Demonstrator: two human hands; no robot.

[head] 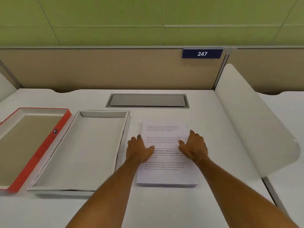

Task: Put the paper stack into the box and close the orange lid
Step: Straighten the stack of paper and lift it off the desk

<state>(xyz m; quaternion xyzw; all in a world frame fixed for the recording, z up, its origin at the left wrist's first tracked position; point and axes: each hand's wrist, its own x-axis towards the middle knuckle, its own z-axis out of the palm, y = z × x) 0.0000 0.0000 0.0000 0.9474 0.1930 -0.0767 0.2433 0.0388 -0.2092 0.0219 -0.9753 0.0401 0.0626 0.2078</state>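
A white paper stack [166, 176] with printed text lies flat on the desk, right of centre. My left hand [139, 148] rests at the stack's left edge with fingers apart, and my right hand [194, 146] lies over its right side, fingers spread. Neither hand grips anything. To the left of the stack stands the open white box [82, 148], with nothing inside it. The orange lid [37, 155] lies upside down at the far left, beside the box.
A grey cable hatch [148, 100] is set into the desk behind the stack. A white curved divider [256, 122] rises on the right. A beige partition [98, 69] with a "247" sign [202, 53] closes the back.
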